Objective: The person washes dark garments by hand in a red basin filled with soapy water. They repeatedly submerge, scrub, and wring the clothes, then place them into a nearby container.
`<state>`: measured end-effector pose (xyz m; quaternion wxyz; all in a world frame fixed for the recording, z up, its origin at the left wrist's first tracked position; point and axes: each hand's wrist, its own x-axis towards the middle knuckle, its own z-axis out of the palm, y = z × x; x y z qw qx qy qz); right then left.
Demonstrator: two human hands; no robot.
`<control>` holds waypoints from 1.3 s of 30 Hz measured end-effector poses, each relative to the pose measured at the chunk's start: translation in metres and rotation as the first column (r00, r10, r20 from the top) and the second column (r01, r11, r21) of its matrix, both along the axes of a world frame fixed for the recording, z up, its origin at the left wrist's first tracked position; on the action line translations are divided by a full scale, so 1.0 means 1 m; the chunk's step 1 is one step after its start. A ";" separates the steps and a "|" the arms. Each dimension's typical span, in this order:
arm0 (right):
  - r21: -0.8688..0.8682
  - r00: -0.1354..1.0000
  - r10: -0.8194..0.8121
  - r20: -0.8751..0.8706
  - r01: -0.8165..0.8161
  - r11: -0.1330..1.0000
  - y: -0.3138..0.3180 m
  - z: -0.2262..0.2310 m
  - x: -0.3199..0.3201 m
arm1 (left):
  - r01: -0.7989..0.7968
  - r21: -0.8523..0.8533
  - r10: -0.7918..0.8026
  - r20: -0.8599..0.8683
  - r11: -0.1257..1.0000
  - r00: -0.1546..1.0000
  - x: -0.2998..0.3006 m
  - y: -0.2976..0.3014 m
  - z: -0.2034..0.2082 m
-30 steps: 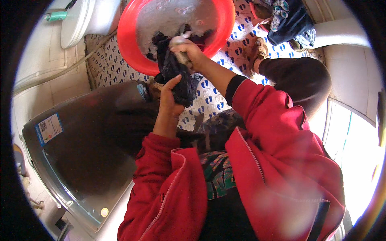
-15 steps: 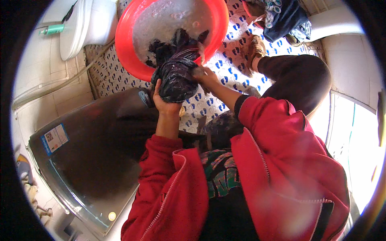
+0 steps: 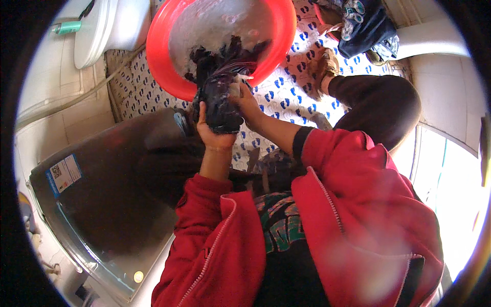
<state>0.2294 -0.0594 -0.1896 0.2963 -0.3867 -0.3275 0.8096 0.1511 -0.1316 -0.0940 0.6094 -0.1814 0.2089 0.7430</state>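
Note:
A dark, wet garment [image 3: 217,100] with traces of suds is bunched over the near rim of a red basin [image 3: 157,56]. Its far part hangs down into the foamy water. My left hand [image 3: 215,134] grips the near end from below, thumb up along its left side. Against the garment's right side presses my right hand [image 3: 247,105], its fingers closed round a small pale thing [image 3: 236,88]. A whitish end of it juts toward the basin rim; what it is I cannot make out.
A white toilet [image 3: 97,36] with a green tube [image 3: 66,27] stands at the far left. A hose [image 3: 76,105] runs along the left wall. On the near left is a dark glossy panel [image 3: 102,204]. Dark clothes [image 3: 365,30] are heaped at the far right, beyond my shoe [image 3: 327,66].
My right hand has moved slightly left and down over the garment, and the pale thing in it shows more clearly. The garment's near end looks flatter; my left hand keeps its grip.

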 end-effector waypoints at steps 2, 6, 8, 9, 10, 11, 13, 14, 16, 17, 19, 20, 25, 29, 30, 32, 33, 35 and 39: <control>-0.192 0.995 -0.076 -0.057 0.064 0.979 -0.013 -0.006 0.001 | 0.050 0.104 -0.052 0.016 0.993 0.999 -0.002 -0.007 -0.014; -0.528 0.955 -0.102 -0.277 -0.063 0.847 -0.030 -0.009 0.018 | 0.072 0.171 -0.087 0.080 0.983 0.993 0.007 0.002 -0.006; -0.622 0.914 -0.117 -0.389 -0.167 0.765 -0.025 0.011 0.023 | 0.054 0.091 -0.055 0.015 0.994 0.998 0.005 0.005 -0.003; -0.647 0.890 -0.138 -0.434 -0.202 0.735 -0.014 0.015 0.027 | 0.039 0.049 -0.038 -0.018 0.998 0.999 0.007 0.005 0.000; -0.669 0.862 -0.167 -0.478 -0.234 0.705 0.003 0.012 0.029 | 0.057 0.070 -0.055 -0.022 0.996 0.998 0.003 0.007 0.002; -0.688 0.832 -0.198 -0.519 -0.268 0.675 0.017 0.011 0.031 | 0.047 0.021 -0.046 -0.045 0.999 0.998 0.002 0.008 0.003; -0.585 0.813 -0.150 -0.562 -0.263 0.767 0.042 0.041 0.028 | 0.006 -0.074 -0.014 -0.105 0.997 0.994 -0.004 0.008 0.009; -0.526 0.806 -0.125 -0.578 -0.251 0.813 0.053 0.055 0.029 | 0.027 -0.071 -0.037 -0.143 0.997 0.989 -0.004 0.009 0.007; -0.165 0.870 0.102 -0.483 -0.204 0.965 0.057 0.068 0.018 | -0.018 -0.140 -0.008 -0.182 0.990 0.983 0.003 0.009 -0.001; 0.059 0.948 0.217 -0.231 -0.209 0.976 0.055 0.074 0.011 | -0.041 -0.178 0.005 -0.201 0.983 0.980 0.007 0.008 -0.006; 0.588 0.938 0.286 0.196 -0.346 0.731 0.032 0.091 0.009 | 0.013 -0.297 -0.094 -0.262 0.955 0.961 0.006 -0.004 -0.013; 0.642 0.908 0.242 0.342 -0.414 0.646 0.016 0.094 0.014 | -0.011 -0.283 -0.063 -0.252 0.959 0.966 0.004 -0.014 -0.018; 0.616 0.954 -0.002 0.299 -0.191 0.764 0.022 0.021 0.013 | 0.032 -0.291 -0.116 -0.274 0.956 0.955 0.004 -0.001 -0.011; 0.088 0.851 0.076 0.520 -0.142 0.986 0.025 -0.046 0.053 | 0.025 -0.202 -0.058 -0.158 0.979 0.986 0.004 -0.004 0.012; -0.040 0.798 0.235 0.555 -0.256 0.966 0.020 -0.064 0.063 | 0.024 -0.166 -0.048 -0.143 0.986 0.989 0.003 -0.001 0.014; -0.280 0.612 0.563 0.555 -0.500 0.820 0.010 -0.097 0.081 | 0.050 0.000 -0.050 -0.064 0.999 0.997 -0.001 0.000 0.014; -0.260 0.681 0.543 0.492 -0.480 0.838 -0.004 -0.127 0.090 | 0.064 0.045 -0.062 -0.037 0.997 0.997 0.003 0.007 0.019; -0.440 0.823 0.562 0.080 -0.477 0.761 -0.021 -0.155 0.092 | 0.069 0.117 -0.070 0.012 0.991 0.997 0.008 0.015 0.024; -0.645 0.916 0.181 -0.358 -0.383 0.661 -0.022 -0.063 0.058 | 0.036 0.169 -0.049 0.074 0.985 0.996 0.000 0.000 0.026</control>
